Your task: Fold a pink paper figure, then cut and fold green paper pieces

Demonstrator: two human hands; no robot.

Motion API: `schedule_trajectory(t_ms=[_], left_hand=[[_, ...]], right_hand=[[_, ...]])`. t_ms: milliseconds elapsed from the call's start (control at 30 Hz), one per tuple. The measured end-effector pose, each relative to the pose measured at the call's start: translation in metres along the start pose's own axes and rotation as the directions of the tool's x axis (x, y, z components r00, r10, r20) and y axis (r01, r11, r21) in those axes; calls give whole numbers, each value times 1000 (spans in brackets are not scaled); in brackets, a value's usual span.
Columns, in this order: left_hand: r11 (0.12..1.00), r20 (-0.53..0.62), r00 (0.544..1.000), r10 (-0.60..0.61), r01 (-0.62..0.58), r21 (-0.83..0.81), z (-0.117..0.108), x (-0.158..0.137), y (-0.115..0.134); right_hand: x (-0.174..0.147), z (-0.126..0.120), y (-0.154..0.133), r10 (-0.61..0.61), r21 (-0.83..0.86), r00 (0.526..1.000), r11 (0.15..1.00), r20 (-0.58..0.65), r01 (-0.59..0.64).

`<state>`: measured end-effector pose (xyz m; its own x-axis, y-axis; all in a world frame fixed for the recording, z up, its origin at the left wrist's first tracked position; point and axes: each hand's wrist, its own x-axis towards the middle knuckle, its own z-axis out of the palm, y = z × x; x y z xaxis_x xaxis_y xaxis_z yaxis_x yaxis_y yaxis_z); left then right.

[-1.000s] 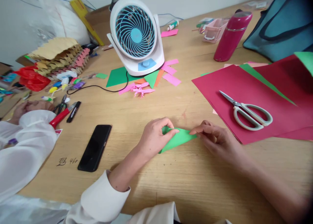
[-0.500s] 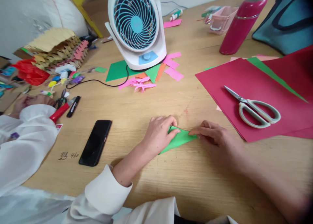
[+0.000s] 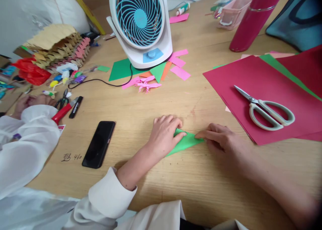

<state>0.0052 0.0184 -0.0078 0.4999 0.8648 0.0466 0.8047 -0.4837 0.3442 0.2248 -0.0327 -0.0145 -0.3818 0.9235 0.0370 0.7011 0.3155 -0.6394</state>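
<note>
A folded piece of green paper [image 3: 186, 143] lies on the wooden table, tapering towards the right. My left hand [image 3: 164, 134] covers its left end, fingers curled at the far edge and thumb pressed on top. With thumb and forefinger my right hand [image 3: 222, 141] pinches the paper's right tip, its other fingers tucked under. Part of the paper is hidden beneath my left hand. To the right, scissors [image 3: 268, 109] with pale handles rest on sheets of dark red paper [image 3: 226, 75].
A white fan [image 3: 141, 25] stands at the back, with pink paper strips [image 3: 179, 72] before it. At left lie a black phone [image 3: 99, 144] and a red-handled knife [image 3: 62, 112]. A co-worker's white sleeve [image 3: 37, 136] reaches in there. A magenta bottle [image 3: 254, 22] stands at back right.
The view has shifted slightly, so the scissors and bottle appear a little farther right. Both hands keep nearly the same hold on the green paper; the left fingers look slightly more spread.
</note>
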Motion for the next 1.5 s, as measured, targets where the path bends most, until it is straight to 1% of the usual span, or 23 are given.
schedule_trajectory(t_ms=[100,167,300,400,500,567,633,700,800,1000,1133,1333,1500], left_hand=[[1000,-28,999,18,-18,25,0,-1,0],[998,-36,997,62,-62,3,2,-1,0],[977,-4,984,177,-177,-116,5,0,0],[969,32,976,215,-210,-132,2,-2,2],[981,111,974,196,-193,-32,-6,-10,12],[979,159,973,169,-184,85,-12,-19,22],[961,187,969,164,-200,191,-15,-27,32],[942,190,969,159,-206,266,-14,-35,40],[918,186,970,159,-214,333,-8,-43,47],[898,167,977,133,-190,396,3,-48,54],[890,163,980,111,-171,422,7,-50,56],[886,153,982,113,-169,431,13,-54,53],[888,150,982,116,-170,428,14,-56,52]], right_hand=[[1,0,0,-8,0,1000,1000,0,8],[0,1,0,-16,0,1000,1000,-6,16],[0,2,1,-11,-11,1000,1000,-8,11],[-1,3,3,-17,-31,1000,999,10,18],[-2,4,6,-37,-67,999,997,10,38],[-2,5,6,-59,-81,998,995,-7,58],[-4,5,6,-89,-108,995,991,-36,85],[-6,6,3,-128,-170,990,979,-65,116],[-9,8,-1,-200,-259,976,950,-83,173],[-14,16,1,-267,-222,962,943,-64,247],[-14,15,0,-299,-273,951,924,-80,268],[-13,13,-2,-275,-266,960,930,-44,254],[-14,13,0,-286,-293,957,920,-49,260]])
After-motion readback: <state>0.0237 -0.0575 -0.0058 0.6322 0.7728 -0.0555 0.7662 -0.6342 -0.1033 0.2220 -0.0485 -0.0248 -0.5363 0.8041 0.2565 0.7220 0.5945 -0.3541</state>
